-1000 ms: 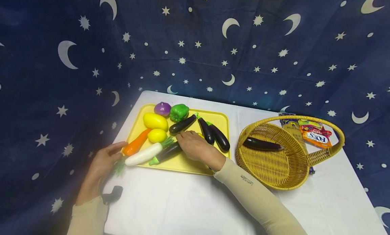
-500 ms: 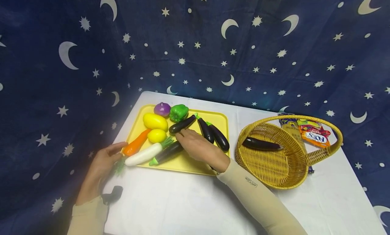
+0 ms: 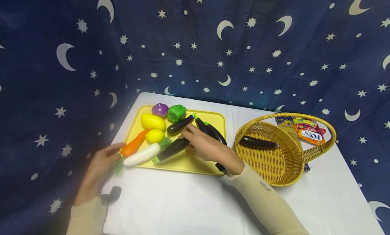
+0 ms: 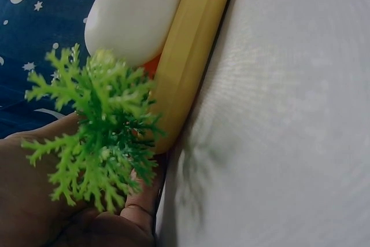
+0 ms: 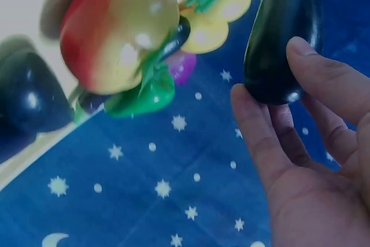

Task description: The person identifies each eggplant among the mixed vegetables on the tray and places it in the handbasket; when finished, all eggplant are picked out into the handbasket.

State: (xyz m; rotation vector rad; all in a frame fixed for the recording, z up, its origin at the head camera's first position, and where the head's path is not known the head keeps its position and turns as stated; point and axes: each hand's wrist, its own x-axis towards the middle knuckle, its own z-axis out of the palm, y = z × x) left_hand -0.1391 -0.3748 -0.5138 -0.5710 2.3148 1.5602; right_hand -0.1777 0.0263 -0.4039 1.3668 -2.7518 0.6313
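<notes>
My right hand [image 3: 202,143] pinches the blunt end of a dark eggplant [image 5: 283,44] between thumb and fingers, over the front of the yellow tray [image 3: 182,165]. In the head view that eggplant's green stem end points left, beside a white radish [image 3: 143,155]. My left hand [image 3: 105,159] grips the tray's front left corner, its fingers partly hidden behind green leaves [image 4: 104,131] in the left wrist view. An orange carrot [image 3: 135,143] lies right by it. Several more eggplants [image 3: 179,125] lie behind my right hand. A red and yellow fruit [image 5: 118,30] shows in the right wrist view.
Two yellow lemon-like fruits [image 3: 153,122], a purple onion [image 3: 159,110] and a green bell pepper [image 3: 176,113] sit on the tray's left and back. To the right stands a tall-handled wicker basket [image 3: 265,167] with one eggplant [image 3: 259,142] inside. Snack packets [image 3: 309,133] lie behind it.
My right hand has shifted a little to the right, its fingers now visibly around the eggplant, whose blunt end has moved slightly up and right. My left hand stays at the tray corner.
</notes>
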